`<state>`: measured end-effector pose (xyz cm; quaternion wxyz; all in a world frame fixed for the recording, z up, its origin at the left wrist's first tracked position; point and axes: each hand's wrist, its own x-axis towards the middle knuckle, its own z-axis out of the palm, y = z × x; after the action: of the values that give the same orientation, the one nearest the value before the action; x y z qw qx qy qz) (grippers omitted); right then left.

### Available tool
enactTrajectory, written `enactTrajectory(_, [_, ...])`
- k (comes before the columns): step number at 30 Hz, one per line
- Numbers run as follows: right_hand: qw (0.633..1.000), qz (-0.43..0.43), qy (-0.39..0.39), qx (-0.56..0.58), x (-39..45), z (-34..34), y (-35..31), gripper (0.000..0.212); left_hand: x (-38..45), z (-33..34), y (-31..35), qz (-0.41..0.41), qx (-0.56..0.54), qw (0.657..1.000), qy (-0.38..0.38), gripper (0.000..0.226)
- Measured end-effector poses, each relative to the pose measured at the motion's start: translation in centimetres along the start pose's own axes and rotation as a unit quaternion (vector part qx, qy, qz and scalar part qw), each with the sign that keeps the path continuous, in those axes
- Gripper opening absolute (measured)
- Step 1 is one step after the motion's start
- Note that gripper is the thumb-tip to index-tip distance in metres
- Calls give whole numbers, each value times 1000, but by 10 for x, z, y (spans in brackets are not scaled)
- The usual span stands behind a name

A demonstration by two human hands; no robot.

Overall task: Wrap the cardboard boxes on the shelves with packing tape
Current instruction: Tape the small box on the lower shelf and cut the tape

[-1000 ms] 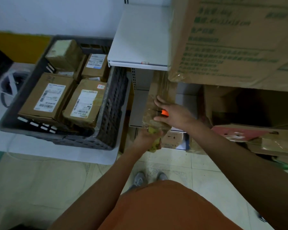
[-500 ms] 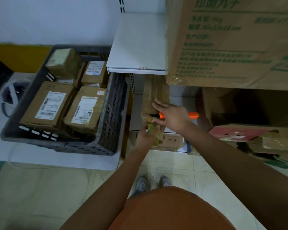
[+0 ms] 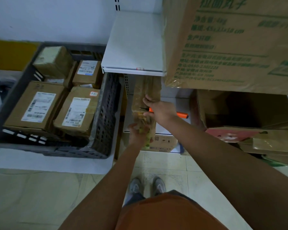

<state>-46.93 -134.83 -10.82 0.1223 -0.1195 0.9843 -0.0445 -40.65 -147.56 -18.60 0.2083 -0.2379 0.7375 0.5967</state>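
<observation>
A narrow cardboard box, glossy with tape, lies on the lower shelf under the white upper shelf. My right hand grips an orange-handled knife and rests its fingers on the box's near end. The dark blade tip points left over the taped end. Just below, my left hand holds the yellowish tape roll at the box's front edge. A strip of tape runs from the roll up onto the box.
A grey plastic crate at left holds several labelled parcels. A big printed carton fills the upper right shelf. Flattened cartons pile at right. My shoes stand on the tiled floor.
The box has slid further back under the upper shelf. Both hands followed it, and the knife's orange handle now shows behind my right wrist.
</observation>
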Motion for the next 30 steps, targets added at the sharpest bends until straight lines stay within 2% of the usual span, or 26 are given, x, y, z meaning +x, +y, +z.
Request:
enactTrajectory(2, [998, 4, -20, 51, 2, -1, -1, 70, 5, 0, 2, 14, -39, 998, -41, 43])
enactTrajectory(4, [993, 13, -43, 111, 0, -5, -2, 74, 15, 5, -3, 27, -68, 996, -60, 39])
enactTrajectory(6, [990, 21, 7, 141, -13, -7, -4, 61, 37, 11, -23, 22, -87, 994, -60, 43])
enactTrajectory(8, [990, 36, 73, 118, -38, -6, -5, 39, 54, 14, -39, 26, -79, 994, -64, 43])
enactTrajectory(9, [992, 49, 74, 92, -53, -5, -5, 32, 52, 14, -37, 39, -70, 995, -63, 41])
enactTrajectory(12, [995, 99, 6, -22, -82, 0, -11, 24, 14, 5, -4, 83, -22, 994, -67, 39])
enactTrajectory(14, [993, 93, -32, -59, -81, 2, -21, 18, 9, 5, -4, 101, -13, 993, -60, 23])
enactTrajectory(16, [993, 70, -60, -68, -67, 5, -32, 15, 10, 5, -7, 98, 8, 993, -67, 21])
enactTrajectory(20, [990, 82, -104, -48, -38, 7, -42, 18, 13, 2, -4, 63, 2, 994, -85, 39])
enactTrajectory(23, [987, 118, -84, -75, -42, 17, -26, 20, 16, 1, 2, 73, 35, 993, -81, 22])
enactTrajectory(26, [980, 158, -105, -67, -59, 30, 1, 22, 18, -1, -2, 94, 70, 989, -91, 15])
enactTrajectory(28, [976, 172, -125, -46, -75, 40, 27, 35, 17, -6, -2, 93, 101, 985, -101, 20])
enactTrajectory(30, [978, 147, -143, -26, -89, 47, 49, 55, 20, -11, 0, 90, 136, 982, -95, 28])
